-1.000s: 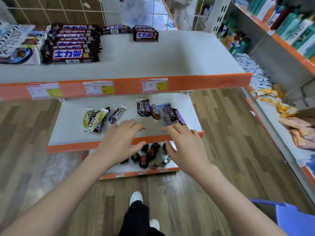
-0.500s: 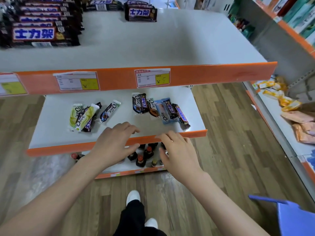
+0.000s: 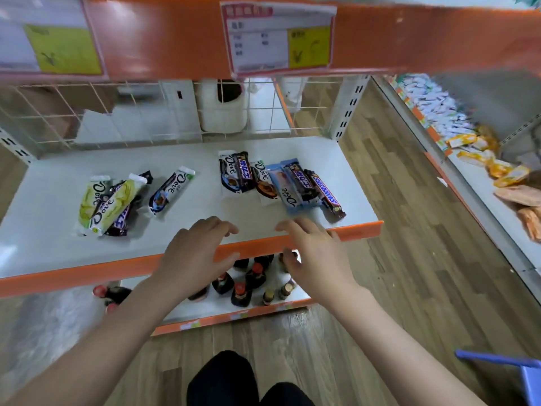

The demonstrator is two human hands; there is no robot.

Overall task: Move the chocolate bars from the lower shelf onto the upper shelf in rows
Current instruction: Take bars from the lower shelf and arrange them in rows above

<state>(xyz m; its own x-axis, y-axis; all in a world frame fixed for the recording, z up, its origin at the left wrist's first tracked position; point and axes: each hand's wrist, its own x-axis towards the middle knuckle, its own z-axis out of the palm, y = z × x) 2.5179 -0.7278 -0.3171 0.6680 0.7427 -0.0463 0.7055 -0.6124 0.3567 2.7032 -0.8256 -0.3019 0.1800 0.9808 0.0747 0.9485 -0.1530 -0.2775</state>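
Note:
Chocolate bars lie loose on the white lower shelf (image 3: 44, 247). A left pile holds yellow-green Dove bars (image 3: 101, 205) over a dark bar, with a dark Dove bar (image 3: 169, 190) beside it. A right pile (image 3: 278, 183) mixes Dove and Snickers bars, a Snickers (image 3: 326, 194) at its right end. My left hand (image 3: 196, 256) and my right hand (image 3: 317, 253) hover over the shelf's orange front edge, fingers relaxed, holding nothing, just short of the bars. Only the orange front strip of the upper shelf (image 3: 175, 39) shows; its top is hidden.
Price tags (image 3: 278, 39) hang on the upper strip. Small dark bottles (image 3: 243, 285) stand on the bottom shelf under my hands. A wire grid (image 3: 146, 112) backs the lower shelf. Another shelf with orange packets (image 3: 503, 174) runs along the right. A blue stool (image 3: 515, 373) stands at lower right.
The view has dropped and come closer, so the upper shelf's top with its rows of bars is out of sight. Both hands stay over the lower shelf's front edge.

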